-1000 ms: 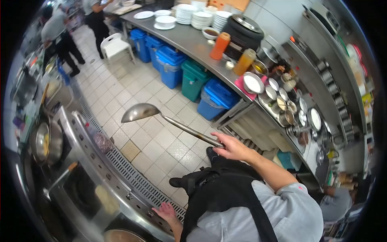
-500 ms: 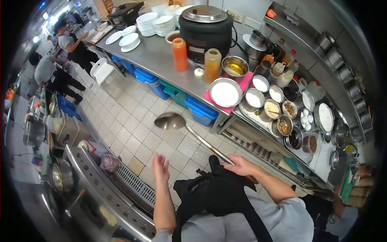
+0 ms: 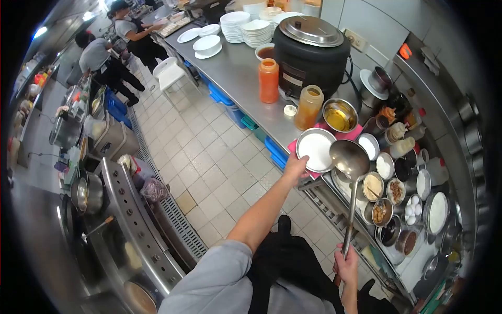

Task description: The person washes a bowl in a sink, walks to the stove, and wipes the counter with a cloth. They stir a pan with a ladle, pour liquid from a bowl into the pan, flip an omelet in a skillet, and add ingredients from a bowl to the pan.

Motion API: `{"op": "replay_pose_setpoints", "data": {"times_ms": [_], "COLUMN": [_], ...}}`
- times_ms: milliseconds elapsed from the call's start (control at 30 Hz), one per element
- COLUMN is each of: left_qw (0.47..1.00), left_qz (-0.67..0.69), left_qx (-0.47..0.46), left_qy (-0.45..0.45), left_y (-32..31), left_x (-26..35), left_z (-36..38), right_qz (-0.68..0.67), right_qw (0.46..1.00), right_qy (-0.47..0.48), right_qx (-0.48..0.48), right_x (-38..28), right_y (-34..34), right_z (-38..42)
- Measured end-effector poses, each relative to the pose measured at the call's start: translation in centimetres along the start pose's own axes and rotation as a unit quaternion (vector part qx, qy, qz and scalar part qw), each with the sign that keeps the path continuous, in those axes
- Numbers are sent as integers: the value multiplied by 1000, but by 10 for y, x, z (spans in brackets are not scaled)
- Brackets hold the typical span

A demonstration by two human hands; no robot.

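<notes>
My left hand (image 3: 296,166) reaches across to the counter and grips the near rim of a metal bowl (image 3: 316,130) filled with a white substance. That bowl rests on a pink cloth (image 3: 292,146) at the counter's edge. In my right hand (image 3: 345,264) is the long handle of a ladle (image 3: 350,158). The ladle's cup hangs just right of the white-filled bowl, over the small seasoning containers. A metal pot of yellow oil (image 3: 340,115) stands right behind the bowl.
Sauce bottles (image 3: 269,81) and a black soup warmer (image 3: 312,57) stand behind the bowl. Seasoning tins (image 3: 385,166) and eggs (image 3: 413,209) sit to the right. A stove (image 3: 137,225) runs along the left. Two people (image 3: 99,55) work at the far left.
My left hand has moved from mid-air to the bowl's rim. My right hand has swung the ladle rightward from over the floor to beside the bowl. The view has shifted.
</notes>
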State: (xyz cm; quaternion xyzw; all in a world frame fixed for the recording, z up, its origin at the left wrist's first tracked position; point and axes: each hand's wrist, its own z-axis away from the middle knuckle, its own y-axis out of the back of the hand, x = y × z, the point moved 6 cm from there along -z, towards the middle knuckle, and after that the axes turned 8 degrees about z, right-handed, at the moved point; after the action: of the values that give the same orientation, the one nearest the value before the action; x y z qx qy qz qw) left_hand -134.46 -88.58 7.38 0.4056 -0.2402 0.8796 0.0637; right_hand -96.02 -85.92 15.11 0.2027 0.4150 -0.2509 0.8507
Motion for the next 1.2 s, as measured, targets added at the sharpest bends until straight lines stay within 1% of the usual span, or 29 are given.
{"op": "replay_pose_setpoints", "data": {"times_ms": [67, 100, 167, 200, 267, 333, 367, 400, 467, 500, 533, 600, 667, 700, 767, 800, 833, 867, 900, 933, 1000, 1033, 1067, 1100, 1133, 1167, 1200], "left_qw": [997, 997, 990, 990, 990, 990, 991, 991, 984, 983, 983, 983, 977, 976, 980, 978, 974, 969, 963, 955, 933, 927, 915, 901, 895, 878, 861], "left_qz": [0, 1, 80, 79, 118, 122, 123, 125, 164, 169, 167, 171, 205, 214, 191, 206, 221, 239, 257, 283, 346, 357, 390, 423, 428, 450, 475], "left_qx": [-1, 1, -43, -47, -4, -1, 4, 8, -51, -49, -49, -44, -46, -30, 5, 30, 37, 46, 77, 85, 84, 97, 86, 75, 82, 111, 126], "left_qy": [78, 78, 104, 104, 81, 63, 48, 52, 44, 53, 60, 54, 44, 32, 54, 35, 36, 35, 11, -4, -39, -56, -60, -68, -92, -121, -128], "left_y": [1, 1, -8, -11, -11, -11, -8, -2, 2, 7, 13, 23, 37, 48, 72, 83, 92, 102, 116, 126, 146, 159, 169, 180, 187, 199, 209], "left_x": [-11, -11, -14, -16, -13, -9, -5, -5, 0, 0, 7, 21, 28, 30, 27, 28, 26, 24, 26, 25, 18, 13, 7, 3, 2, -2, -7], "left_z": [-9, -13, -19, -21, -19, -7, 1, 5, 17, 26, 38, 61, 89, 102, 128, 143, 160, 178, 196, 214, 242, 256, 270, 285, 305, 323, 339], "right_qz": [-7, -16, -38, -59, -66, -70, -67, -64, -51, -43, -37, -35, -28, -25, -19, -19, -5, -9, -14, -5, 28, 53, 80, 94, 117, 145, 128], "right_qw": [1000, 999, 999, 998, 997, 997, 996, 995, 996, 996, 997, 992, 988, 985, 977, 972, 964, 962, 960, 953, 936, 930, 929, 919, 917, 912, 907], "right_qy": [14, 31, 24, 20, 24, 23, 33, 40, 36, 39, 31, 64, 75, 82, 87, 93, 93, 90, 86, 93, 101, 114, 108, 113, 116, 117, 120], "right_qx": [-13, -22, -21, -19, -19, -29, -45, -59, -61, -64, -64, -100, -131, -152, -191, -213, -251, -259, -266, -290, -335, -345, -344, -367, -363, -367, -384], "right_x": [2, 1, -2, -5, -14, -20, -22, -23, -32, -37, -37, -47, -54, -57, -59, -61, -63, -64, -67, -71, -79, -83, -83, -85, -86, -82, -77], "right_y": [1, 0, -3, -4, -6, -5, -2, 0, 0, 0, 1, -5, -12, -16, -25, -32, -42, -49, -58, -70, -91, -101, -112, -125, -135, -148, -160], "right_z": [1, 1, 1, 1, 3, 1, -2, -2, -5, -6, -6, -16, -26, -30, -44, -53, -58, -63, -68, -70, -70, -66, -62, -54, -48, -41, -32]}}
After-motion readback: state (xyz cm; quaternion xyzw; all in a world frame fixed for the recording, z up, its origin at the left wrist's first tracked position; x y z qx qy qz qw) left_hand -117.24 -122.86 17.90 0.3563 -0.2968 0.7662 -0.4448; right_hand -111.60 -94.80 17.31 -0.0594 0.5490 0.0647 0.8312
